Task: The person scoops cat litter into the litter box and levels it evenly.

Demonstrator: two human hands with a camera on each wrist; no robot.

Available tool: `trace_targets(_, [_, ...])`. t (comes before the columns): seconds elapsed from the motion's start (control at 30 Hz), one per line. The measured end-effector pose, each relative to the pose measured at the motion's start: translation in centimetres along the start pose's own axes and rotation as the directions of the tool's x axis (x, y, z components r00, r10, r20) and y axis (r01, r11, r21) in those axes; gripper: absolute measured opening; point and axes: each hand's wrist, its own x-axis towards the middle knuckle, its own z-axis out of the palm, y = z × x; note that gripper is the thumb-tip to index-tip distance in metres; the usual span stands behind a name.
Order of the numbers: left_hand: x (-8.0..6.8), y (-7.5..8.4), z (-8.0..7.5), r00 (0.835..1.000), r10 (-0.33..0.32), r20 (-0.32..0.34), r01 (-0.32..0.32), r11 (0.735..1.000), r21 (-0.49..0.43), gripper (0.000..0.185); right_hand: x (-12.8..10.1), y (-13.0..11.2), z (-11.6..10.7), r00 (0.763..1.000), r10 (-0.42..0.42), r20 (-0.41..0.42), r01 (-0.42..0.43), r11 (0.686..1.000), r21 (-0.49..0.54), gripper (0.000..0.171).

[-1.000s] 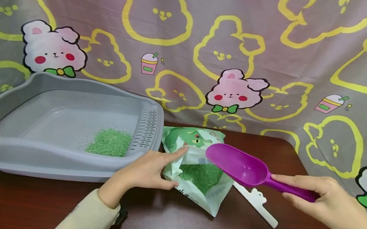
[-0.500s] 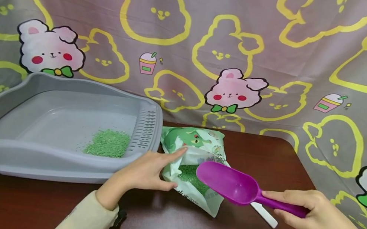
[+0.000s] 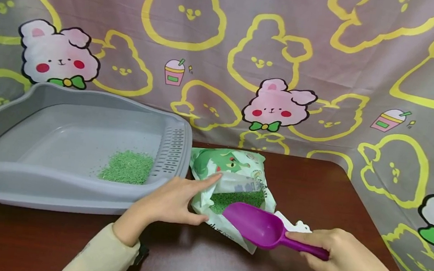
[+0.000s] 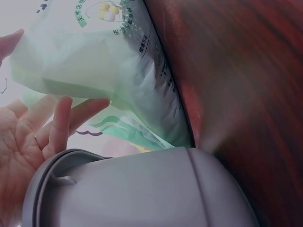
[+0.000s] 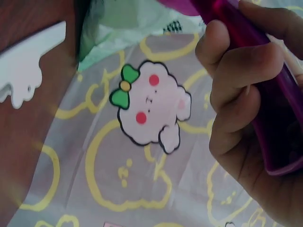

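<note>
An opened green and white litter bag lies on the dark wooden table, with green granules showing in its mouth. My left hand holds the bag's left edge between thumb and fingers; the bag bulges over them. My right hand grips the handle of a purple scoop. The scoop's bowl lies low at the bag's mouth, its tip at the granules. In the right wrist view my fingers wrap the purple handle.
A grey litter tray stands at the left with a small heap of green granules near its slotted wall. A white flat plastic piece lies beside the bag, partly under the scoop. A bunny-print cloth hangs behind.
My right hand has lowered the purple scoop and brought it left and nearer, from above the bag down to its mouth. The left hand has kept its hold on the bag.
</note>
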Motion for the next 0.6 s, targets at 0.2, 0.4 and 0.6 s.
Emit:
trace_targets(0.2, [0.1,-0.1,0.0,1.000,0.010,-0.008,-0.010,1.000,0.007,0.097,0.9,-0.4,0.9,0.999,-0.043,0.031,0.042,0.999,0.033,0.039])
trace_targets(0.4, [0.1,-0.2,0.1,1.000,0.012,0.000,-0.012,1.000,0.015,0.100,1.4,-0.7,1.8,0.999,-0.046,0.016,0.046,0.999,0.023,0.046])
trace_targets(0.6, [0.0,0.0,0.0,1.000,0.005,0.007,-0.005,1.000,0.010,0.101,2.0,-1.4,2.3,0.998,0.045,0.032,-0.045,0.999,0.003,0.045])
